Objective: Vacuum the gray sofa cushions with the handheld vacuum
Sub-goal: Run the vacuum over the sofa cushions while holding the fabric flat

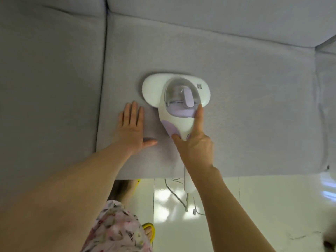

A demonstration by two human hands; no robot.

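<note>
Trailing across the near floor (272, 206), the cord (177, 198) leads to the handheld vacuum (174, 95), grasped at its handle by the right hand (194, 142). The left hand (131, 128) lies flat, released, on the seat cushion (254, 124) where the vacuum sits. Progress seems partial. The dust cup (175, 88) contents are unclear. The far back cushions (200, 19) probably await.

vacuum (179, 104): 1 | left hand (131, 127) + right hand (195, 142): 2 | seat cushions (245, 115): at least 2 | cord (175, 196): 1 | yellow slipper (147, 225): 1
</note>
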